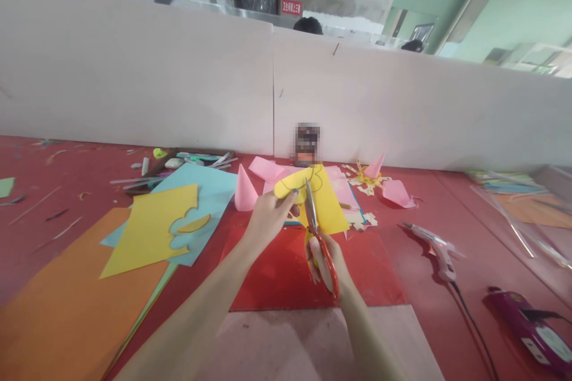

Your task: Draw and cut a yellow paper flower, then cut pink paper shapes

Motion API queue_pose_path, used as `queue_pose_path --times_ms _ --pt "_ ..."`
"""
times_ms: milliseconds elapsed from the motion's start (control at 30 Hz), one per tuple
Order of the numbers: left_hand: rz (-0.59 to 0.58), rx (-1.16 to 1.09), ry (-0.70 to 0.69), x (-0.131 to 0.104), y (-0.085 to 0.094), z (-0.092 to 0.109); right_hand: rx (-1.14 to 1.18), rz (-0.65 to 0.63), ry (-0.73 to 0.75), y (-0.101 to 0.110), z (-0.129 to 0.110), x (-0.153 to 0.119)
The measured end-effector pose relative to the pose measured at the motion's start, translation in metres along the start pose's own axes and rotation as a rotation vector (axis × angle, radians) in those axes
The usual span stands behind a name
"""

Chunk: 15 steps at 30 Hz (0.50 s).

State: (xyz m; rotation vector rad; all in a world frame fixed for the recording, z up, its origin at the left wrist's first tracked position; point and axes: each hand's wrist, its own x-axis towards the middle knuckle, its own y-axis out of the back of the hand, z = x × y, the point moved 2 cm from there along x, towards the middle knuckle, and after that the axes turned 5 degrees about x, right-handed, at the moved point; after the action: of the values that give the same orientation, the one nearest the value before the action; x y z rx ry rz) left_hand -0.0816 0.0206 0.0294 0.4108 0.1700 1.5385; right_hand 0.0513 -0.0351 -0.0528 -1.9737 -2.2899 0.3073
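My left hand (273, 212) pinches a sheet of yellow paper (329, 199) that has curved pencil lines drawn on it. In my right hand (328, 253) is a pair of scissors (311, 211) with red and yellow handles. Their blades point away from me and lie at the yellow paper, between its left lobe and the rest of the sheet. Both hands are above a red sheet (286, 268) on the table. Just beyond them are pink paper pieces (266, 169) and a pink paper cone (245, 189), partly behind the yellow paper.
Left lie a cut yellow sheet (147, 226), blue paper (210, 184) and orange paper (80, 292). A tool tray (179, 161) stands behind. To the right are a hot glue gun (438, 245) with a cord and a purple power strip (531, 327). A white partition (179, 77) bounds the back.
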Motion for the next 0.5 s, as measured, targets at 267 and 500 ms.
queue_pose_path --times_ms 267,500 --pt "-0.012 -0.037 0.019 0.002 -0.002 -0.004 0.009 -0.01 -0.005 -0.001 -0.002 -0.001" --pt "0.155 -0.011 -0.064 0.005 0.01 0.002 -0.046 -0.013 -0.015 0.0 0.001 0.001"
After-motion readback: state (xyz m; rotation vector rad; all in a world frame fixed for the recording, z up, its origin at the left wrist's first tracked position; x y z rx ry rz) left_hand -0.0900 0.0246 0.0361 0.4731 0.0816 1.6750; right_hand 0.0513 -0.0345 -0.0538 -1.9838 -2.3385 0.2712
